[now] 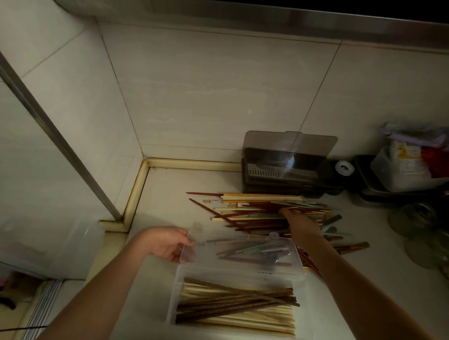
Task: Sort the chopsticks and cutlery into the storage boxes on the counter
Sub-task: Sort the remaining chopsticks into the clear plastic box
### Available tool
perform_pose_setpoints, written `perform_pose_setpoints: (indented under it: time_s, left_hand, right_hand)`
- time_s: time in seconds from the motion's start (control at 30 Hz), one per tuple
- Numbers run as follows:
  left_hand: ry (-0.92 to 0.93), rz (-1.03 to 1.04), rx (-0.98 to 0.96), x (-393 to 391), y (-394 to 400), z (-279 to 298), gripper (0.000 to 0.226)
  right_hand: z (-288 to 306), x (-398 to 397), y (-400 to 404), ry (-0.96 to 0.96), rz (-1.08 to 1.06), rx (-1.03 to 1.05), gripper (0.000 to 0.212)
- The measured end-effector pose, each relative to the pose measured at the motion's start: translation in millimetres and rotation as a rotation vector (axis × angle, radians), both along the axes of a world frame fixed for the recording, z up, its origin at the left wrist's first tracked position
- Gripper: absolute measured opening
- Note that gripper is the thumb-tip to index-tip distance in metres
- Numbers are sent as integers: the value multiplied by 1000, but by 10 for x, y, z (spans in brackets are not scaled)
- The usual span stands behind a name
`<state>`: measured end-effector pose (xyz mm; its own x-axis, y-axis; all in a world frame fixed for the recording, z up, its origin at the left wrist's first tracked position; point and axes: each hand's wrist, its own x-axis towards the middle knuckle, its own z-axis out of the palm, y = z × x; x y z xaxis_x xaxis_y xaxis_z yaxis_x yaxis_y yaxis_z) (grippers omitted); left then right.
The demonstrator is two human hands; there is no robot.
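Two bare forearms reach forward from the bottom of the view over a pale counter [164, 192]. The left hand [167, 242] is bent inward at the wrist, with its fingers [187, 240] curled around the left edge of a clear plastic lid [242, 249], pinching it and holding it raised. The lid belongs to a clear storage box [173, 298] lying just in front of the person; inside it, pale and dark brown chopsticks [236, 306] lie lengthwise, a few crossing at slight angles.

The right arm stretches farther out, passing behind the lid's right end. The right hand [300, 221] lies palm down on a loose pile of chopsticks [255, 211] spread across the counter, in red-brown, pale wood and light green. Its fingertips are buried among the sticks, so it is unclear whether it grips any.

Beyond the pile, against the tiled wall [210, 90], stands a dark storage box [283, 176] with its tinted lid upright. To the right are a white tape roll [344, 168], a metal tray [374, 197] holding a plastic container [401, 178], and glass jars [420, 218].
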<state>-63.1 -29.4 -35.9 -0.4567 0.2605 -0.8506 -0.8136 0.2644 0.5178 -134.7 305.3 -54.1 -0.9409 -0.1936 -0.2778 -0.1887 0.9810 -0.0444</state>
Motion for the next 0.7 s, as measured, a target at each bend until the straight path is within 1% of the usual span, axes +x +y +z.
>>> perform_pose_setpoints:
  time_s: [0.07,0.17,0.37,0.57,0.63,0.7]
  left_hand:
    - [1,2,5,0,3,14,8]
    - [2,-3,-6,2,8,17,8]
    - [19,12,-19,11,9,41,10]
    - [20,12,-14,15,18,62,10]
    - [18,1,-12,10,15,54,11]
    - [17,-3,-21,5,13,47,11]
  right_hand:
    - [11,-1,2,-23,-43,-35,41]
    - [28,-21,-34,-67,-49,-109,37]
    - [30,-79,-170,-73,75,-146,13]
    - [65,-122,-366,-103,116,-153,20]
    - [60,-118,-408,-93,132,-166,16]
    - [84,-122,-466,-112,162,-176,8]
